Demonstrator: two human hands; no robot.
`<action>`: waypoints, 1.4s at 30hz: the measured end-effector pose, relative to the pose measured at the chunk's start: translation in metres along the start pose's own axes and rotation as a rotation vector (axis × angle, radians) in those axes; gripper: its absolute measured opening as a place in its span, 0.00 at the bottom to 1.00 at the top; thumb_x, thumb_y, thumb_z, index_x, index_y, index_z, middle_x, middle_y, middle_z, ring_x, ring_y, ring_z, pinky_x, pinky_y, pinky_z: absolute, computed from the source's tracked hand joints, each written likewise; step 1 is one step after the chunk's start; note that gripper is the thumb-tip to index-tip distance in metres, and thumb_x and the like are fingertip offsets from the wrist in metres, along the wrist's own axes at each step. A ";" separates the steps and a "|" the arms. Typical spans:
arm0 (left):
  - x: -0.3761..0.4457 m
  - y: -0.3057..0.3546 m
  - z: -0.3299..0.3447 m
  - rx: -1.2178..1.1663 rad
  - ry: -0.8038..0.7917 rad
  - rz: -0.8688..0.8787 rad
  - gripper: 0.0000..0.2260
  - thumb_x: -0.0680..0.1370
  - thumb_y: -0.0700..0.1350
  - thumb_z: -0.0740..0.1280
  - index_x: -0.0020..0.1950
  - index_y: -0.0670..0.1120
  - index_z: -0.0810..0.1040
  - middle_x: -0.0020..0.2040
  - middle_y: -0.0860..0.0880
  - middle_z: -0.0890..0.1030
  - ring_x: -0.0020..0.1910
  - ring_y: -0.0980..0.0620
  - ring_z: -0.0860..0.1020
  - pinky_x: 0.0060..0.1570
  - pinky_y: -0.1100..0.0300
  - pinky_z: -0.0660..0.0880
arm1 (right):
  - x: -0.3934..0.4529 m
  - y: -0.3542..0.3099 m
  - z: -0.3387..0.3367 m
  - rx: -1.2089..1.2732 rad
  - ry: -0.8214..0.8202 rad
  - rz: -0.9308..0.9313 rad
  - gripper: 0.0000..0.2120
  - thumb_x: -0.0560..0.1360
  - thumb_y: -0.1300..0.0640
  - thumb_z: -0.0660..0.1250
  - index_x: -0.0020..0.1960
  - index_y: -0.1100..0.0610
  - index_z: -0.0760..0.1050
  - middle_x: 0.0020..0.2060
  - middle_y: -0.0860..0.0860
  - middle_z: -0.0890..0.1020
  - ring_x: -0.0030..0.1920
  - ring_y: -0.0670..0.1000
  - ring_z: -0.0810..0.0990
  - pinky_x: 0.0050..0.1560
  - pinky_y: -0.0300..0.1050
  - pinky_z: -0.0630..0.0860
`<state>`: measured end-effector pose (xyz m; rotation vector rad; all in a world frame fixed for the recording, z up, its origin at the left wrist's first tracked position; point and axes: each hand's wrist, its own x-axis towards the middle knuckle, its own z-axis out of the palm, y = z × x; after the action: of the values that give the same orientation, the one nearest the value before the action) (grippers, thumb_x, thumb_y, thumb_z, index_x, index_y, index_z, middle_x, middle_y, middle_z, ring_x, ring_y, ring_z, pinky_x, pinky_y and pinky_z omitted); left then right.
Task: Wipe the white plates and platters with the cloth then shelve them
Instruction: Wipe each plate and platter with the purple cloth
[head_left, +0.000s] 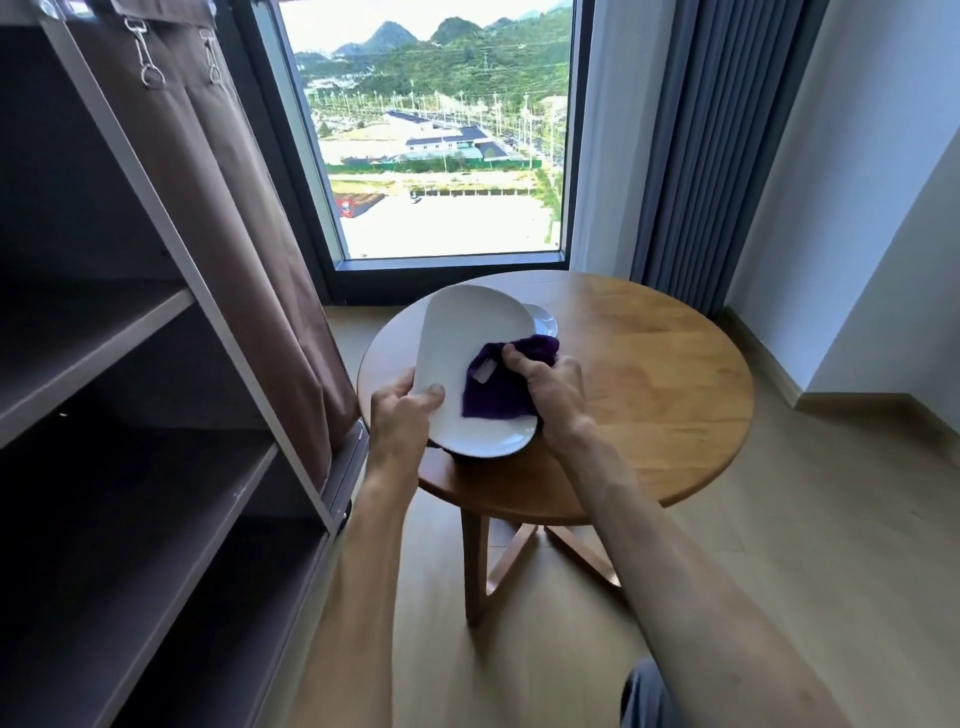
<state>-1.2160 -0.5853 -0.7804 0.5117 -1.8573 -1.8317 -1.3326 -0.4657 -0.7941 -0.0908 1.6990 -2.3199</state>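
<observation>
White platter (475, 353), oval, glazed: we hold it tilted at centre frame, above the near left edge of the round wooden surface (649, 374). Our left hand (402, 415) grips its lower left rim, thumb curled over the top face, fingers hidden beneath. Our right hand (545, 384) is bunched around the purple cloth (498, 389), pressing it onto the platter's lower right part; a pale label shows on the cloth.

White plate (544, 321), one seen: it lies on the surface just behind the platter, mostly hidden by it. Whether more lie under it we cannot tell.

Shelves (104, 338), brown, with a drawn-back fabric cover: they fill the left of the frame. No crockery shows on them.

Step in hand, as we judge it: wiping the platter, shelving not yet begun. To do it well we would keep the left grip firm at the rim so the tilted dish cannot slip, sweep the cloth along the whole length toward the upper end, which looks untouched by the cloth now, then work around the rim and turn the dish for its underside. We would keep it over the surface, so a slip means a short drop and not the floor.

Pose: both forearms reach forward from the bottom of the frame and converge on the platter, left wrist straight, right wrist bent inward over the cloth.
</observation>
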 end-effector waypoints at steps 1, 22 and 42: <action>-0.001 0.000 0.001 -0.047 -0.001 -0.020 0.10 0.74 0.48 0.67 0.53 0.57 0.83 0.48 0.51 0.86 0.52 0.47 0.83 0.48 0.52 0.84 | 0.002 -0.002 0.000 0.009 0.033 0.001 0.08 0.74 0.59 0.76 0.50 0.61 0.82 0.48 0.60 0.86 0.52 0.62 0.85 0.57 0.61 0.82; -0.007 -0.025 0.057 -0.515 0.493 0.022 0.16 0.76 0.34 0.73 0.57 0.54 0.81 0.51 0.54 0.86 0.54 0.50 0.84 0.51 0.58 0.82 | 0.007 0.021 0.019 0.435 0.329 0.117 0.08 0.76 0.64 0.73 0.45 0.55 0.75 0.43 0.56 0.84 0.40 0.55 0.83 0.38 0.53 0.84; 0.009 -0.035 0.057 -0.282 0.493 0.025 0.09 0.78 0.36 0.67 0.54 0.49 0.73 0.52 0.50 0.82 0.54 0.47 0.80 0.53 0.60 0.77 | 0.007 0.040 0.003 0.329 0.178 0.005 0.05 0.75 0.67 0.73 0.46 0.59 0.81 0.41 0.54 0.85 0.43 0.55 0.84 0.49 0.53 0.83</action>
<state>-1.2582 -0.5449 -0.8145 0.7497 -1.2535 -1.7181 -1.3322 -0.4815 -0.8314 0.1883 1.3606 -2.6349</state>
